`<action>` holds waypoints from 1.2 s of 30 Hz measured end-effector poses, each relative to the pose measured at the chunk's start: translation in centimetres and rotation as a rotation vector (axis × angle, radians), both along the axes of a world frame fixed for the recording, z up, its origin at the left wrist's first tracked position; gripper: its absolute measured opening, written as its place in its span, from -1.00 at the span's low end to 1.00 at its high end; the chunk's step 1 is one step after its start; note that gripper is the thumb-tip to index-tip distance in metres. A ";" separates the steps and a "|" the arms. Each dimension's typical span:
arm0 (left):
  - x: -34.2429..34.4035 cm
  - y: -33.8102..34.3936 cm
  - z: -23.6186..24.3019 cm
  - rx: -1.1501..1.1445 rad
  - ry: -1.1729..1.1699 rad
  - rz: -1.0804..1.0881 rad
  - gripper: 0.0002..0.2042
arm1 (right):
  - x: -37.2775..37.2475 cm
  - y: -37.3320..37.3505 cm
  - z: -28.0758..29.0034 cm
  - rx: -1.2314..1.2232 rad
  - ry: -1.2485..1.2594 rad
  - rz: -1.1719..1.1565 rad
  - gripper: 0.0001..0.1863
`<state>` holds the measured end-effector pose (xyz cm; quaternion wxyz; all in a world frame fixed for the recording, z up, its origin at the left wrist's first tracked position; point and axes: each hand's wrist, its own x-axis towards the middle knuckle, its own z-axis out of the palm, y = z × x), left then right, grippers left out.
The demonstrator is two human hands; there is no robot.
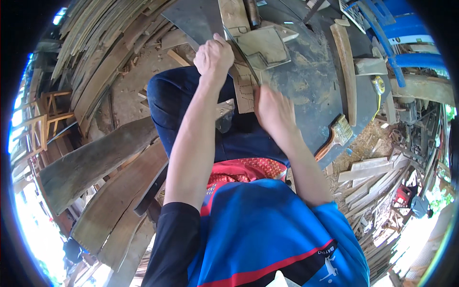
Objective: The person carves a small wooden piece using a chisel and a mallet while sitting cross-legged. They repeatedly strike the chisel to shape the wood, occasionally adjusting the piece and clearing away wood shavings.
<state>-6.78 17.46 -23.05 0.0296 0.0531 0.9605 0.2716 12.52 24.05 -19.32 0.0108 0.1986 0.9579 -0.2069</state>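
My left hand (213,58) is closed at the upper middle, beside a wide grey flat sheet (189,19); what its fingers grip is hidden. A long, thin dark blade (244,57) runs diagonally past it down to my right hand (273,107), which is closed round the blade's lower end. Under and beside the blade lies a light wooden board (245,95) with a dotted outline marked on it. Flat tan templates or boards (267,45) lie just above my right hand.
A dark work surface (311,81) holds a curved wooden piece (344,76), a yellow tape measure (378,85) and a paintbrush (340,131). Blue metalwork (411,60) stands at upper right. Stacked planks (95,38) and large boards (95,162) fill the left; scrap wood (370,167) lies at right.
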 end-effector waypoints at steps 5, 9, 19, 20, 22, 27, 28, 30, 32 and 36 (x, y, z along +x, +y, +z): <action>0.7 0.7 0.5 0.057 -0.010 0.111 -0.35 | -0.4 -0.1 -0.4 0.024 -0.018 -0.016 -0.79; 0.3 0.3 0.4 0.065 -0.022 0.077 -0.38 | 4.1 -1.4 2.0 -0.022 -0.221 -0.093 -0.82; 0.0 0.0 -0.3 0.037 0.034 0.050 -0.40 | 0.4 -0.9 0.0 0.035 -0.024 -0.021 -0.78; -0.2 0.0 -0.7 0.041 0.043 0.070 -0.40 | 2.0 -1.7 1.1 0.011 -0.098 -0.049 -0.80; 0.1 0.2 -0.2 0.040 0.043 0.056 -0.41 | 2.7 -1.8 2.1 -0.024 -0.191 -0.092 -0.82; -0.4 0.3 0.1 0.019 0.053 -0.005 -0.41 | -0.7 -0.2 -0.4 0.020 0.013 -0.033 -0.77; -0.3 0.4 0.1 0.019 0.052 -0.005 -0.41 | -0.6 -0.2 -0.6 0.026 -0.007 -0.038 -0.77; -0.2 0.3 -0.1 0.018 0.052 0.005 -0.41 | -0.7 -0.3 -0.5 0.038 -0.045 -0.036 -0.77; -0.3 0.3 -0.2 0.005 0.031 0.030 -0.41 | 0.3 -0.6 0.4 0.022 -0.111 -0.053 -0.78; 0.1 0.1 -0.1 0.007 0.016 0.011 -0.42 | 2.7 -1.1 2.1 -0.002 -0.248 -0.094 -0.79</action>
